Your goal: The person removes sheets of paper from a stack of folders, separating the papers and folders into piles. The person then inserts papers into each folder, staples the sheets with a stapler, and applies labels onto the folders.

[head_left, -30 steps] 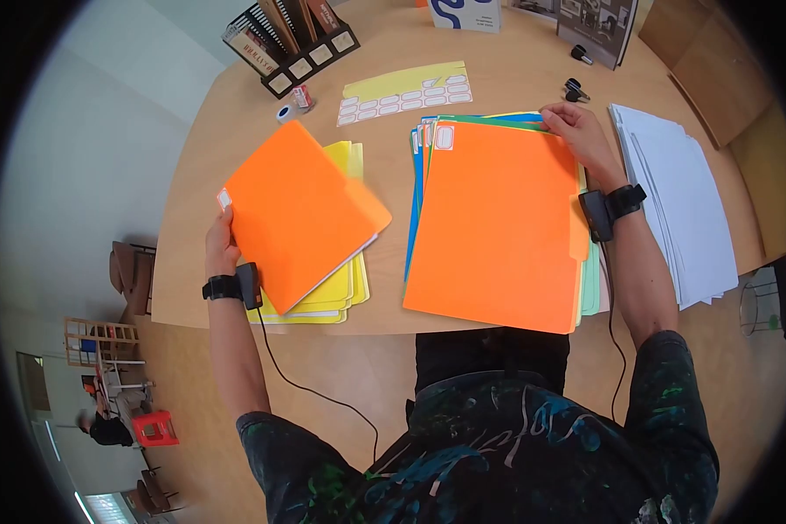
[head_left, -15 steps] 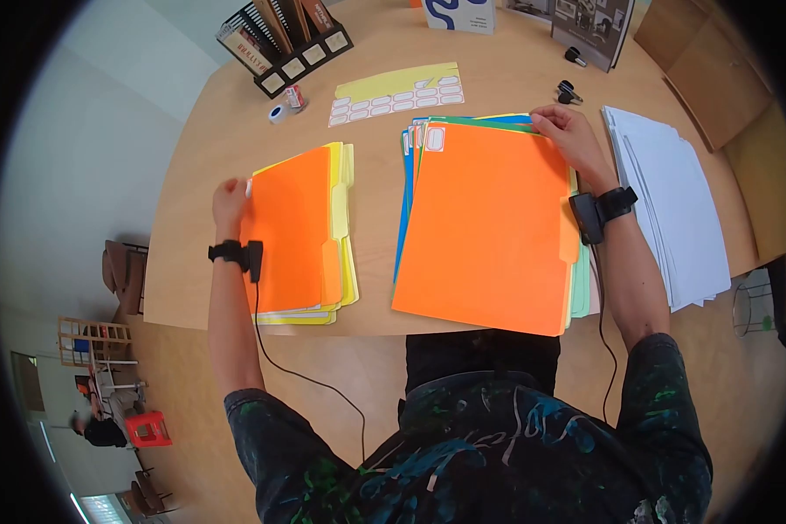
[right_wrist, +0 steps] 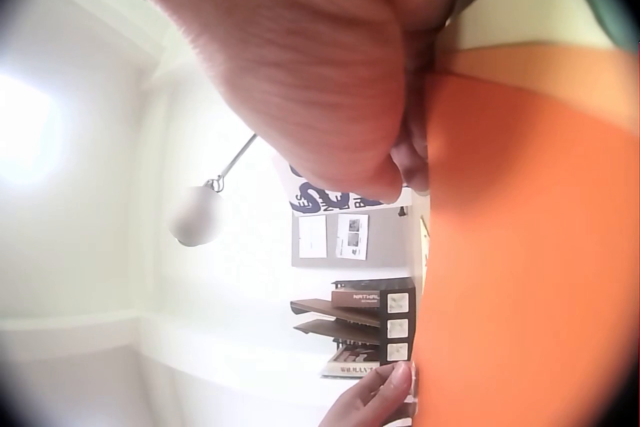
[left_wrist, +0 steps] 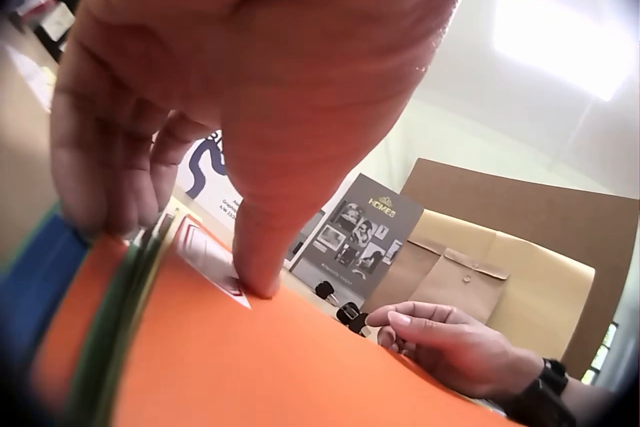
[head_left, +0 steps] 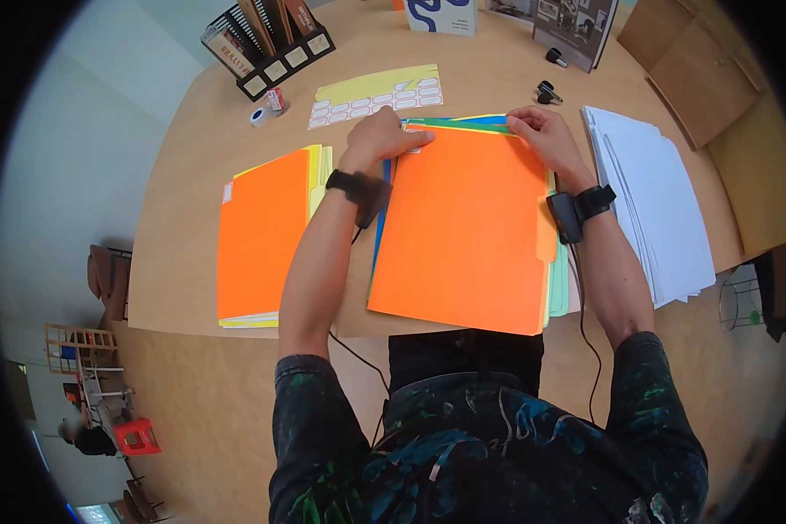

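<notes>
In the head view, an orange folder tops the right stack, with blue and green folders showing beyond its top edge. My left hand grips its upper left corner. The left wrist view shows the thumb on the orange cover beside a white label, the fingers at the folder edges. At the upper right corner, my right hand rests with loosely bent fingers against the top edge. Another orange folder lies on yellow folders at the left.
Beyond the folders lie a label sheet, a tape roll, a small red box and black clips. White papers lie at the right. A black file holder and an upright booklet stand at the back.
My left hand laid the orange folder on the left yellow stack, let it go and moved right to the other stack's corner. My right hand stayed at its corner.
</notes>
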The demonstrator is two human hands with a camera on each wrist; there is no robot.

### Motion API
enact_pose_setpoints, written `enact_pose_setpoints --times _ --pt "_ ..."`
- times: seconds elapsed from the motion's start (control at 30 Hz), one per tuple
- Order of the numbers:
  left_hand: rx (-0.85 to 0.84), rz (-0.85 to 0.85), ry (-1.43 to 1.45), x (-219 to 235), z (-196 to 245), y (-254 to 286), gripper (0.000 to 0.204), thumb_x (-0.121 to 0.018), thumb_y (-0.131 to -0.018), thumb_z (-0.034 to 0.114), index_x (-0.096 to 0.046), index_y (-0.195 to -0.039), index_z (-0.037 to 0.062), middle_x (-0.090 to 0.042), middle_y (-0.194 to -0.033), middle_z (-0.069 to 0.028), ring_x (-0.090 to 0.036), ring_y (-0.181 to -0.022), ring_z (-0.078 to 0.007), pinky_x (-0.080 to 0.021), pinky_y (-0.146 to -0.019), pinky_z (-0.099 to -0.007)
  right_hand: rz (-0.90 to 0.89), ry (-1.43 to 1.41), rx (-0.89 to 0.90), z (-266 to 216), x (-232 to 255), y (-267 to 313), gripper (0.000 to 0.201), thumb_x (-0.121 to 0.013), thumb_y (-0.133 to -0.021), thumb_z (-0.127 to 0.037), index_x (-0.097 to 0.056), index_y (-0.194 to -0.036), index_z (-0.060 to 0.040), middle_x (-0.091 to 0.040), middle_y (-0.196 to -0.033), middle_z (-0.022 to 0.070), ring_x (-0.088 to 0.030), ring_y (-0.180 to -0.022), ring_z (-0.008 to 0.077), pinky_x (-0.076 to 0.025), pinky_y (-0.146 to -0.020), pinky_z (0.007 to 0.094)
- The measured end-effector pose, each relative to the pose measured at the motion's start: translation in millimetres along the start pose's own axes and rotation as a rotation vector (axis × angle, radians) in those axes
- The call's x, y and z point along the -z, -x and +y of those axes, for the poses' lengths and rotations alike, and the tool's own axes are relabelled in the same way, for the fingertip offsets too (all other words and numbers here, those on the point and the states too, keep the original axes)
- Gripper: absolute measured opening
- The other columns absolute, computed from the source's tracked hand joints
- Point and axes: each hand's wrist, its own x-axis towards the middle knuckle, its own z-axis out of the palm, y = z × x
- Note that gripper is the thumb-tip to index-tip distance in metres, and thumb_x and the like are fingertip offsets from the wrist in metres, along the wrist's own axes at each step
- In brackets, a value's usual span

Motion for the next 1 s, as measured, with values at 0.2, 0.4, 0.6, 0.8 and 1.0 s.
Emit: enact_pose_setpoints --times 0.2,0.4,0.6,0.8,1.0 --pt "0.04 -0.152 0.337 -5.3 -27.8 -26.3 0.043 -0.086 -0.072 0.04 -0.07 -0.082 0.0005 -0.069 -0.073 -0.0077 -0.062 -0.061 -0.0161 -0.048 -0.056 -0.0291 -0.02 -0.02 0.023 1.5 -4.0 0.4 0.031 -0.067 -0.095 -0.027 -0.07 -0.111 -0.0001 -0.07 -0.097 0.0039 -0.063 -0.088 0.011 -0.049 -0.081 0.0256" --pt "0.026 0.033 0.635 -16.7 -47.0 -22.0 0.033 -0.084 -0.078 0.029 -0.07 -0.088 -0.0002 -0.069 -0.077 -0.0055 -0.061 -0.065 -0.0109 -0.046 -0.058 -0.0254 0.007 -0.026 0.059 13.3 -3.4 -5.3 0.034 -0.065 -0.095 -0.022 -0.066 -0.12 0.0005 -0.07 -0.108 0.0079 -0.065 -0.101 0.0154 -0.05 -0.091 0.029" --pt "-0.081 0.273 0.754 -23.0 -44.3 -0.9 0.035 -0.078 -0.087 0.028 -0.068 -0.105 -0.0004 -0.072 -0.09 -0.0042 -0.063 -0.073 -0.009 -0.047 -0.065 -0.022 0.068 -0.028 0.037 23.1 0.8 -9.2 0.033 -0.058 -0.097 -0.013 -0.062 -0.126 0.0019 -0.068 -0.115 0.0087 -0.063 -0.106 0.0157 -0.049 -0.094 0.0293" --pt "-0.146 0.241 1.204 -45.0 -57.4 -4.0 0.03 -0.072 -0.094 0.023 -0.066 -0.11 -0.0019 -0.071 -0.098 -0.0047 -0.065 -0.086 -0.01 -0.05 -0.078 -0.0215 0.073 -0.185 0.02 12.7 7.2 -6.9 0.033 -0.06 -0.094 -0.009 -0.062 -0.125 0.0018 -0.072 -0.103 0.007 -0.065 -0.098 0.0132 -0.049 -0.092 0.0284" --pt "-0.163 0.204 1.077 -44.5 -47.1 3.5 0.035 -0.071 -0.094 0.025 -0.067 -0.117 -0.0013 -0.07 -0.106 -0.006 -0.062 -0.1 -0.0107 -0.048 -0.089 -0.0227 0.046 -0.265 0.019 -1.9 11.3 0.3 0.038 -0.066 -0.089 -0.003 -0.061 -0.127 0.0029 -0.066 -0.086 -0.0009 -0.059 -0.076 0.0059 -0.046 -0.071 0.0222"
